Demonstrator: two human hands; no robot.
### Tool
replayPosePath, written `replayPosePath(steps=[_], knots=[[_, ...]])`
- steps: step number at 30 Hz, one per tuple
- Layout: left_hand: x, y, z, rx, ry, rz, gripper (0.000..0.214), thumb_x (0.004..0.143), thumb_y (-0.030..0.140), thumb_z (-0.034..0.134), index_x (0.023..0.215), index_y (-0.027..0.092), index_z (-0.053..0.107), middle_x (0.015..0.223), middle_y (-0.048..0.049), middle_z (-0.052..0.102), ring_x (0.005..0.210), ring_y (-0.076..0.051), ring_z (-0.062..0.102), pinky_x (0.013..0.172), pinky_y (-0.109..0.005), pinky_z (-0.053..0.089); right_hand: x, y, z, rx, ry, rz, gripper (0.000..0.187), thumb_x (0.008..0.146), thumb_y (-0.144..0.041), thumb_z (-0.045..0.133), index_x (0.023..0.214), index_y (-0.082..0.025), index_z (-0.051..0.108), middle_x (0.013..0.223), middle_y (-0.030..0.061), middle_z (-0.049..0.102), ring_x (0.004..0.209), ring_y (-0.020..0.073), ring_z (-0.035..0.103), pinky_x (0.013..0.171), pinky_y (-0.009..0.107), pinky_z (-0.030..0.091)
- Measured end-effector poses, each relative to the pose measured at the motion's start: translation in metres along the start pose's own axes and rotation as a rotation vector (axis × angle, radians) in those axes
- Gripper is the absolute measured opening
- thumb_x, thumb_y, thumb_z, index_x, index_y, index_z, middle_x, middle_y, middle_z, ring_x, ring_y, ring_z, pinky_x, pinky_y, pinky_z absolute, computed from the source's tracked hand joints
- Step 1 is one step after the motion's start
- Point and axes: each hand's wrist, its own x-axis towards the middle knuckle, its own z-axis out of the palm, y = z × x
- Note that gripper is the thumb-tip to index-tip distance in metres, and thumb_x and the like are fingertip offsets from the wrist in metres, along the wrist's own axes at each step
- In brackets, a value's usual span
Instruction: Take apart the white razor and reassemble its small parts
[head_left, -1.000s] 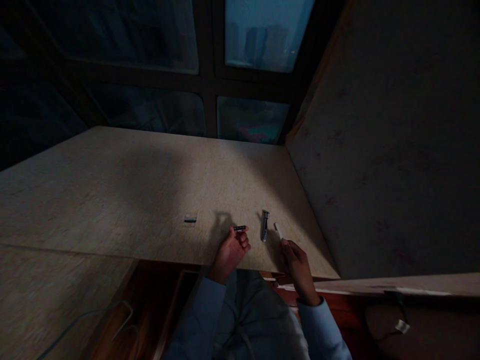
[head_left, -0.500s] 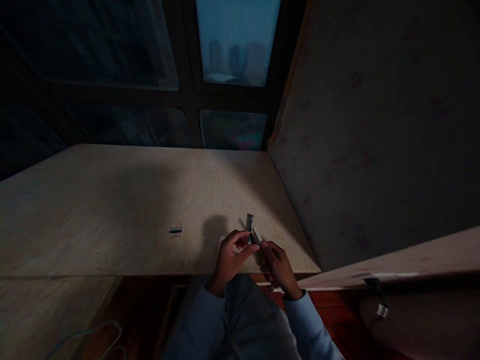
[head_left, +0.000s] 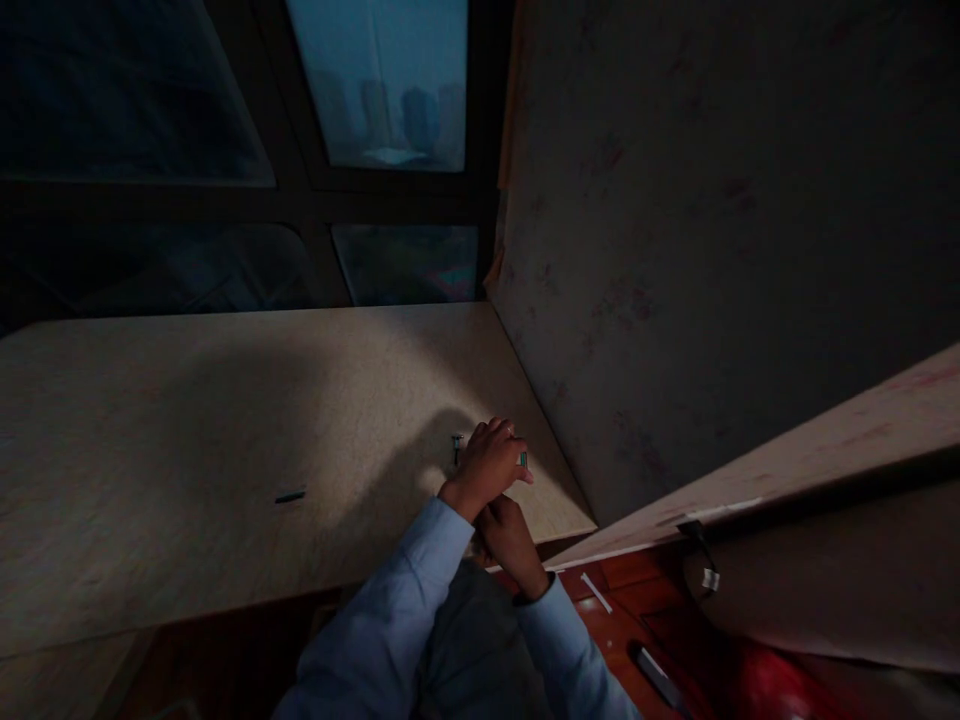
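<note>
My left hand (head_left: 487,468) reaches across above my right hand, its back to me and fingers curled. A small green-and-white piece (head_left: 523,460) shows between its thumb and fingers; its kind is too small to tell. My right hand (head_left: 511,535) lies just below, closed, near the tabletop's front edge; what it holds is hidden. Beside the left hand, on its left, a small dark metal piece with a T-shaped end (head_left: 457,448) rests on the pale tabletop (head_left: 360,400). Farther left lies a thin dark strip (head_left: 289,496).
A flower-patterned wall (head_left: 630,300) borders the tabletop on the right, and a window (head_left: 390,80) stands behind it. On the reddish floor lie a white strip (head_left: 596,592) and a dark elongated object (head_left: 660,680). A cable (head_left: 705,560) hangs at the right.
My left hand has moved right, crossing over my right hand. The pale stick seen in my right hand is now hidden. The view has turned right, showing more floor.
</note>
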Motion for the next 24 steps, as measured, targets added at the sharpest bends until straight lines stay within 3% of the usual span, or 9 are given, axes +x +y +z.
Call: replayPosePath(steps=[5, 11, 16, 24], knots=[[0.012, 0.005, 0.013, 0.045, -0.045, 0.031, 0.032, 0.079, 0.042, 0.077, 0.097, 0.016, 0.072, 0.113, -0.0095, 0.061, 0.117, -0.027, 0.05, 0.099, -0.042, 0.043, 0.001, 0.004, 0.002, -0.027, 0.002, 0.024, 0.03, 0.087, -0.024, 0.041, 0.074, -0.01, 0.063, 0.062, 0.0105, 0.063, 0.051, 0.015, 0.057, 0.051, 0.023, 0.037], [0.019, 0.004, 0.031, 0.049, -0.077, -0.017, 0.028, 0.084, 0.037, 0.073, 0.1, 0.015, 0.071, 0.113, -0.0107, 0.063, 0.118, -0.028, 0.051, 0.102, -0.043, 0.041, -0.002, -0.001, -0.001, -0.044, -0.011, 0.045, 0.027, 0.084, -0.023, 0.049, 0.071, -0.009, 0.067, 0.064, 0.0123, 0.066, 0.057, 0.0179, 0.062, 0.051, 0.023, 0.037], [0.022, -0.001, 0.043, 0.028, -0.044, -0.038, 0.024, 0.088, 0.039, 0.067, 0.095, 0.016, 0.073, 0.108, -0.0111, 0.064, 0.114, -0.027, 0.053, 0.099, -0.043, 0.043, -0.003, -0.004, -0.002, -0.046, -0.023, 0.079, 0.028, 0.086, -0.024, 0.048, 0.071, -0.009, 0.065, 0.063, 0.0131, 0.067, 0.05, 0.0171, 0.061, 0.047, 0.022, 0.036], [0.023, -0.011, 0.067, 0.003, 0.045, -0.041, 0.028, 0.08, 0.043, 0.075, 0.093, 0.018, 0.074, 0.106, -0.0105, 0.065, 0.112, -0.028, 0.054, 0.095, -0.043, 0.044, -0.004, 0.0, -0.002, -0.062, -0.027, 0.096, 0.027, 0.085, -0.025, 0.047, 0.071, -0.009, 0.064, 0.058, 0.0125, 0.064, 0.044, 0.0162, 0.058, 0.045, 0.021, 0.037]])
